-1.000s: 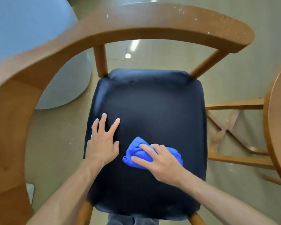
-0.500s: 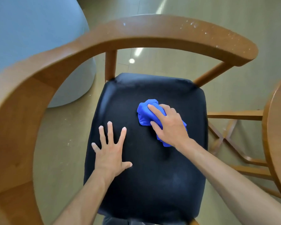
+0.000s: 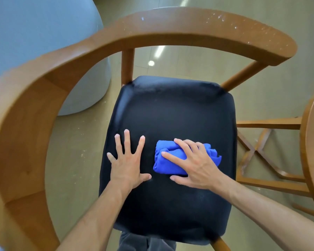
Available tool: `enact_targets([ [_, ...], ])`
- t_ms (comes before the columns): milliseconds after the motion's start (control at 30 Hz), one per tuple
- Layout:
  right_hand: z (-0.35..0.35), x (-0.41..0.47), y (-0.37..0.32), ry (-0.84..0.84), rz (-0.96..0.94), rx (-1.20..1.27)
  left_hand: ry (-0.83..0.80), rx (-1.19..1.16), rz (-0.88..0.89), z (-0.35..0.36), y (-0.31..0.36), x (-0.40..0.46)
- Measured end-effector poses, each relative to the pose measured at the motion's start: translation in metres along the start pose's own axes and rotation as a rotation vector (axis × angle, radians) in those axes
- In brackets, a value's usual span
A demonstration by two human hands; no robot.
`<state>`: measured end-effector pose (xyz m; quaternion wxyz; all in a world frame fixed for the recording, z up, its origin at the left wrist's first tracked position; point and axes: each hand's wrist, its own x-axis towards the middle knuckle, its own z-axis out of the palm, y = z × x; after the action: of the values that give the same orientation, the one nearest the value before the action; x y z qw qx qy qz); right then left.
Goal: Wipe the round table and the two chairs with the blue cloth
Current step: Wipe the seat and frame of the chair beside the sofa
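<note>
The right hand (image 3: 194, 163) presses the bunched blue cloth (image 3: 172, 160) onto the black chair seat (image 3: 170, 115), its fingers draped over the wad, thumb on the seat beside it. The left hand (image 3: 127, 160) lies flat nearby, fingers spread. The loose wad (folds already bulging past the fingertips) could roll or unravel under a fast stroke, leaving the seat's edges unwiped.

A large pale blue-grey rounded object (image 3: 34, 42) stood on the glossy beige floor (image 3: 198, 66) at upper left. The floor reflected ceiling lights and carried scattered white specks.
</note>
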<state>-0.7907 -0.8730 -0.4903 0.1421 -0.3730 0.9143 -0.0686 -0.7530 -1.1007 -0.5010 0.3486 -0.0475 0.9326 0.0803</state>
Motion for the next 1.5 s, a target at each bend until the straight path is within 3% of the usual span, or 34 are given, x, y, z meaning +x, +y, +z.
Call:
enact_targets([
  [200,0.004,-0.005,-0.014,0.023,0.112,0.027,0.000,-0.003,-0.005,-0.002,0.001,-0.001],
  [333,0.001,-0.004,-0.013,0.013,0.020,0.053,-0.003,-0.001,-0.008,-0.002,0.001,0.000],
  [433,-0.012,0.027,0.016,0.113,-0.003,0.033,0.009,0.001,-0.006,0.000,0.001,0.001],
  [600,-0.036,0.104,0.071,0.285,0.744,0.126,0.046,0.040,0.011,0.005,-0.002,0.004],
  [667,-0.026,0.095,0.049,0.304,0.713,0.131,0.046,0.038,0.015,0.005,-0.003,0.004],
  [867,0.004,-0.022,-0.030,0.130,0.248,0.090,-0.071,-0.006,0.008,-0.018,-0.001,-0.004],
  [1000,-0.015,-0.048,-0.034,-0.239,0.364,0.173,-0.112,-0.014,0.009,-0.045,-0.014,-0.033],
  [1067,-0.036,-0.051,-0.041,-0.277,0.479,0.277,-0.089,0.014,0.025,-0.056,-0.019,-0.060],
  [1233,-0.099,-0.053,-0.079,-0.066,0.772,0.652,0.062,0.093,0.120,-0.085,-0.038,-0.126],
  [1367,-0.143,-0.048,-0.121,0.085,0.881,0.893,0.226,0.213,0.183,-0.112,-0.064,-0.156],
  [1500,-0.170,-0.052,-0.188,0.196,0.945,0.966,0.309,0.339,0.272,-0.122,-0.080,-0.182],
])
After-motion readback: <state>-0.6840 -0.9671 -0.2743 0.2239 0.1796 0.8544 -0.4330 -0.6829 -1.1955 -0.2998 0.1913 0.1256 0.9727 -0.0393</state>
